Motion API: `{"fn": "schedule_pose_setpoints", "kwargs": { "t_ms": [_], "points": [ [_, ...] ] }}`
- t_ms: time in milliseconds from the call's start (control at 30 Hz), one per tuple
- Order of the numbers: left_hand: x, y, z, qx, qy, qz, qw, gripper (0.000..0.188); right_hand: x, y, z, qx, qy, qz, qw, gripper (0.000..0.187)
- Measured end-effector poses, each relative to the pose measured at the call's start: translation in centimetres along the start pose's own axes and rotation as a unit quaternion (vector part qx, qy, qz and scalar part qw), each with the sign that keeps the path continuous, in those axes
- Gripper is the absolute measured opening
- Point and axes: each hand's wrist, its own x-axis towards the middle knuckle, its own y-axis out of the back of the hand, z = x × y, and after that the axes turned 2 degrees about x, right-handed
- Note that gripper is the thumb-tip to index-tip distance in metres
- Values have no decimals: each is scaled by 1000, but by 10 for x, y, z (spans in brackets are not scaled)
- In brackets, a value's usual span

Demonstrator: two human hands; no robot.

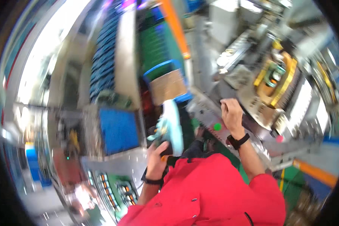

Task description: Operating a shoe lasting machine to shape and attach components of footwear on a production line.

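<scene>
A pale mint-blue shoe (172, 126) hangs in front of my body, blurred, its toe pointing away from me. My left hand (156, 160) grips its dark heel end, where something black and orange also shows beside my fingers. My right hand (232, 116) is raised beside the metal machine on the right, its fingers curled loosely with nothing visible in them. Dark bands circle both wrists. On that machine, a yellow-edged fixture (277, 81) bears a dark green and white item too smeared to name.
A blue-framed cart with a brown cardboard sheet (168, 87) stands ahead. To its left are a blue panel (118, 131) and a conveyor-like row of dark blue ridges (104, 56). An orange bar (175, 28) rises beyond. Racked dark and orange items (126, 193) lie lower left.
</scene>
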Motion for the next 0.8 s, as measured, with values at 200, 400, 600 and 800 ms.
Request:
{"fn": "schedule_pose_setpoints", "kwargs": {
  "t_ms": [200,400,600,800],
  "points": [
    [-41,30,-58,-82,63,21,994,38,-90,-115,86,-25,10,-205,978,17],
    [-84,103,-97,-261,41,184,947,27,-92,-112,87,-25,27,-208,977,16],
    [-87,252,-167,-336,-50,386,858,18,-17,-129,-11,21,81,-174,981,11],
    [-70,423,-201,-281,-79,467,835,35,92,-166,-244,242,244,-138,929,11]
  ]
}}
